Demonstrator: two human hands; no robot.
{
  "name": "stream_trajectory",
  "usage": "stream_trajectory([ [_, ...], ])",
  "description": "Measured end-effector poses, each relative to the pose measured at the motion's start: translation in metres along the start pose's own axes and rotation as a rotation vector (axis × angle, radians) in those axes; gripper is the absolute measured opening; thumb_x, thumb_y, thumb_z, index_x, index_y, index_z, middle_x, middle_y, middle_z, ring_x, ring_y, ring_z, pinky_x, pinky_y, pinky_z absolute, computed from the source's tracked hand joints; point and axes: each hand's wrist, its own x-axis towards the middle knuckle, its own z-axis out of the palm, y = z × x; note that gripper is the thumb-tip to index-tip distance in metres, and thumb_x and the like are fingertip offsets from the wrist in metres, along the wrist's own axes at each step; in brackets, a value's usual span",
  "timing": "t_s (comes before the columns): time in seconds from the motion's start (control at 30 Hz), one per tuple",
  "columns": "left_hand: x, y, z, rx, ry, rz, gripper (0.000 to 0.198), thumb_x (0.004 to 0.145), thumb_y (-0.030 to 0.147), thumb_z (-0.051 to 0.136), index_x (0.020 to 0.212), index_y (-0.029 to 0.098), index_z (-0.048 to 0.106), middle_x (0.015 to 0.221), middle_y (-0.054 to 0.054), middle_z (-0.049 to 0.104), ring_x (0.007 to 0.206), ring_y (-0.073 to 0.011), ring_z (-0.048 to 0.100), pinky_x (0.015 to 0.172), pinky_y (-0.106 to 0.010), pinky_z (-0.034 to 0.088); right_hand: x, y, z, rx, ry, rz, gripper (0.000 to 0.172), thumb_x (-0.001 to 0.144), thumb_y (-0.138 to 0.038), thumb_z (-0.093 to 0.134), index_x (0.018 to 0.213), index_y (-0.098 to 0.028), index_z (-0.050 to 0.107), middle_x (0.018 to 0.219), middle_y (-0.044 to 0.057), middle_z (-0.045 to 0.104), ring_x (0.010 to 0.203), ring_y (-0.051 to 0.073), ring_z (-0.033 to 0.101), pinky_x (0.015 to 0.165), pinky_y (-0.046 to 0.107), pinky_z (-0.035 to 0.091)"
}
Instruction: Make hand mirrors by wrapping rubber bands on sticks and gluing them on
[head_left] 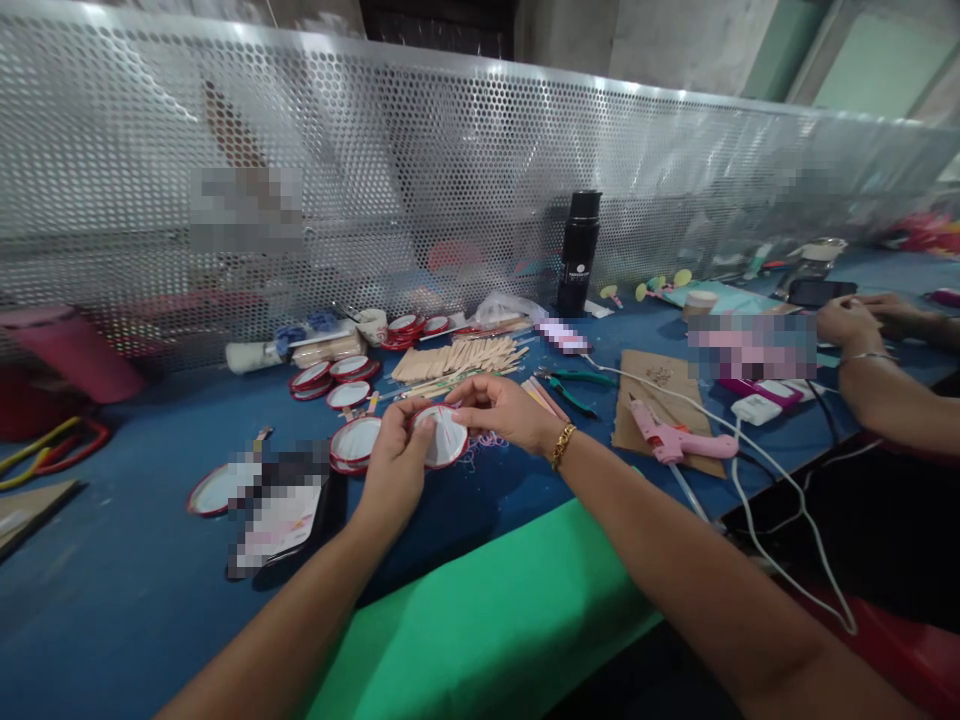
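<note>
A round white disc with a red rim (442,440) is held up between both hands, a little above the blue table. My left hand (401,450) pinches its left edge, thumb across the face. The fingers of my right hand (499,410) close on its upper right edge; a thin line runs over the disc's face. Just left of my left hand lie similar red-rimmed discs (355,440), stacked. Behind my hands a heap of flat wooden sticks (461,358) lies on the table, and thin pinkish-purple strands (486,448) are partly hidden below my right hand.
More red-rimmed discs (349,394) lie behind. To the right are green-handled pliers (574,380) and a pink glue gun (679,440) on cardboard (624,425), with a white cable. A black bottle (579,255) stands by the perforated metal screen (465,170). Another person's hands (851,320) are far right.
</note>
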Motion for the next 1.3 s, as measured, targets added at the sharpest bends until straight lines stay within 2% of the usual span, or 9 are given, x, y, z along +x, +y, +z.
stream_trajectory([
  [0.13, -0.003, 0.005, 0.002, -0.123, -0.108, -0.058, 0.039, 0.078, 0.035, 0.067, 0.111, 0.023, 0.050, 0.088, 0.003, 0.060, 0.069, -0.0135, 0.054, 0.064, -0.025, 0.044, 0.003, 0.002, -0.008, -0.076, 0.047, -0.012, 0.019, 0.081, -0.030, 0.069, 0.093, -0.017, 0.062, 0.072, -0.002, 0.065, 0.058, 0.008, 0.057, 0.055, 0.020, 0.046],
  [0.27, -0.001, 0.001, 0.001, -0.067, -0.081, -0.027, 0.038, 0.075, 0.030, 0.068, 0.108, 0.024, 0.050, 0.081, 0.005, 0.059, 0.068, -0.0132, 0.053, 0.064, -0.024, 0.043, 0.006, 0.005, -0.023, -0.583, 0.225, -0.109, 0.016, 0.091, -0.031, 0.055, 0.089, -0.017, 0.063, 0.079, 0.002, 0.070, 0.065, 0.010, 0.063, 0.061, 0.022, 0.048],
  [0.37, 0.001, -0.003, -0.001, -0.010, -0.085, -0.001, 0.035, 0.078, 0.032, 0.066, 0.108, 0.024, 0.050, 0.084, 0.003, 0.060, 0.072, -0.0146, 0.055, 0.066, -0.025, 0.044, 0.005, 0.007, -0.030, -0.826, 0.305, -0.130, 0.009, 0.086, -0.022, 0.059, 0.083, -0.018, 0.067, 0.078, 0.002, 0.070, 0.071, 0.013, 0.063, 0.067, 0.024, 0.045],
  [0.53, 0.002, -0.006, -0.002, 0.118, -0.061, 0.074, 0.031, 0.080, 0.030, 0.062, 0.109, 0.023, 0.052, 0.098, -0.001, 0.059, 0.085, -0.0179, 0.057, 0.074, -0.030, 0.046, 0.003, 0.009, -0.030, -1.000, 0.270, -0.106, 0.005, 0.080, -0.019, 0.067, 0.082, -0.021, 0.071, 0.081, 0.001, 0.072, 0.078, 0.015, 0.063, 0.071, 0.025, 0.044],
  [0.67, 0.002, -0.007, -0.001, 0.157, -0.046, 0.078, 0.031, 0.080, 0.029, 0.061, 0.109, 0.022, 0.053, 0.100, -0.003, 0.059, 0.087, -0.0193, 0.058, 0.073, -0.030, 0.047, 0.003, 0.008, -0.030, -1.141, 0.268, -0.074, 0.009, 0.081, -0.020, 0.065, 0.087, -0.021, 0.073, 0.091, 0.005, 0.072, 0.090, 0.019, 0.062, 0.085, 0.030, 0.043],
  [0.83, 0.001, -0.005, 0.000, 0.136, -0.037, 0.031, 0.028, 0.080, 0.025, 0.058, 0.108, 0.023, 0.053, 0.097, -0.001, 0.058, 0.080, -0.0166, 0.055, 0.064, -0.026, 0.045, 0.002, 0.007, -0.035, -1.268, 0.333, 0.012, 0.024, 0.087, -0.017, 0.056, 0.107, -0.019, 0.070, 0.112, 0.010, 0.068, 0.107, 0.025, 0.056, 0.098, 0.036, 0.037],
  [1.03, -0.002, -0.003, 0.002, -0.007, -0.048, -0.115, 0.030, 0.079, 0.028, 0.059, 0.108, 0.024, 0.053, 0.080, 0.003, 0.055, 0.061, -0.0121, 0.047, 0.051, -0.021, 0.039, 0.005, 0.013, -0.034, -1.330, 0.295, 0.076, 0.032, 0.090, -0.022, 0.051, 0.117, -0.027, 0.067, 0.120, 0.006, 0.065, 0.112, 0.025, 0.052, 0.098, 0.037, 0.037],
  [1.13, -0.003, -0.001, 0.003, -0.092, -0.045, -0.222, 0.035, 0.076, 0.030, 0.061, 0.109, 0.025, 0.053, 0.080, 0.003, 0.056, 0.061, -0.0120, 0.050, 0.049, -0.020, 0.040, 0.007, 0.018, -0.033, -1.340, 0.279, 0.102, 0.030, 0.088, -0.024, 0.054, 0.113, -0.030, 0.069, 0.119, 0.006, 0.066, 0.112, 0.027, 0.051, 0.097, 0.039, 0.037],
  [1.3, -0.004, 0.002, 0.003, -0.097, -0.036, -0.234, 0.036, 0.074, 0.030, 0.063, 0.108, 0.025, 0.054, 0.080, 0.003, 0.058, 0.060, -0.0118, 0.052, 0.048, -0.019, 0.039, 0.007, 0.016, -0.034, -1.323, 0.304, 0.094, 0.013, 0.081, -0.026, 0.065, 0.088, -0.028, 0.076, 0.109, 0.004, 0.070, 0.110, 0.028, 0.052, 0.096, 0.041, 0.036],
])
